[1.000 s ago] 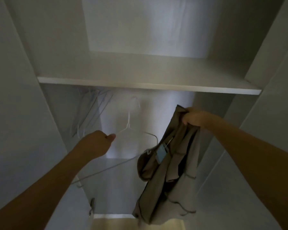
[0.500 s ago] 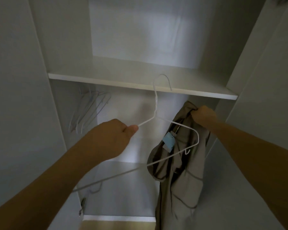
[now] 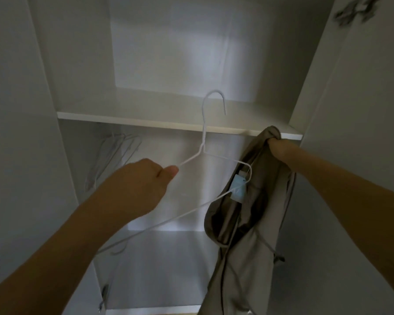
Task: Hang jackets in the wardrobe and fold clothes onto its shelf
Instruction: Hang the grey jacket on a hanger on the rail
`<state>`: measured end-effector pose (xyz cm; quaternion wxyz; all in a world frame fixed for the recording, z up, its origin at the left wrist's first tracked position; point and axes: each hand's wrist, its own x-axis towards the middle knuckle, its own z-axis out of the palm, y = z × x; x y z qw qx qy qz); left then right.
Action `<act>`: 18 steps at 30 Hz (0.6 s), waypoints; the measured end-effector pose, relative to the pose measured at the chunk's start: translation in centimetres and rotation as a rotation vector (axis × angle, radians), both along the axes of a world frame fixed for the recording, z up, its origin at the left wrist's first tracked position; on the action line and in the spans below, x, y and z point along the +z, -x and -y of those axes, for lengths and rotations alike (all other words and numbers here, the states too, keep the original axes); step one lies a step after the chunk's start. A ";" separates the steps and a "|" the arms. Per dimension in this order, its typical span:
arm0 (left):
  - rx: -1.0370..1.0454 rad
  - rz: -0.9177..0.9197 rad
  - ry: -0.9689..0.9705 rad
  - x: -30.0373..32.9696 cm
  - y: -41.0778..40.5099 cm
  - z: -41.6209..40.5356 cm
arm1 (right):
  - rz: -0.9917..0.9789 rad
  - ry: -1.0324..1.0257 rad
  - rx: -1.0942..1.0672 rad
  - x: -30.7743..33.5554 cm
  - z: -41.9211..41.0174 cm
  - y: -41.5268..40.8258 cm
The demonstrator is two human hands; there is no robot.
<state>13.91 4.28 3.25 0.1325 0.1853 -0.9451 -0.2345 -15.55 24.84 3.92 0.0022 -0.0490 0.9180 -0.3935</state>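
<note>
Crumpled khaki fabric jacket (image 3: 248,223) with pale blue tag hangs before white wardrobe shelf's (image 3: 132,118) right end, bunched in right hand (image 3: 279,148). Left hand (image 3: 143,178) pinches thin white wire hanger (image 3: 204,142).

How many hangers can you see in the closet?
1 for sure: the white wire hanger held by the left hand, its right end inside the khaki jacket. A dim bunch of hangers hangs under the white shelf; too blurred to count.
</note>
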 end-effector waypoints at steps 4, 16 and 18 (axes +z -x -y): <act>-0.044 0.039 -0.099 -1.4 2.0 -1.1 | 0.085 0.188 0.008 0.9 -0.1 -1.3; -0.059 0.035 -0.383 -1.8 4.9 -2.1 | 0.020 0.549 0.114 1.1 -3.5 -3.7; -0.044 0.019 -0.417 -0.4 3.7 -0.6 | 0.039 0.580 0.063 1.3 -5.0 -3.5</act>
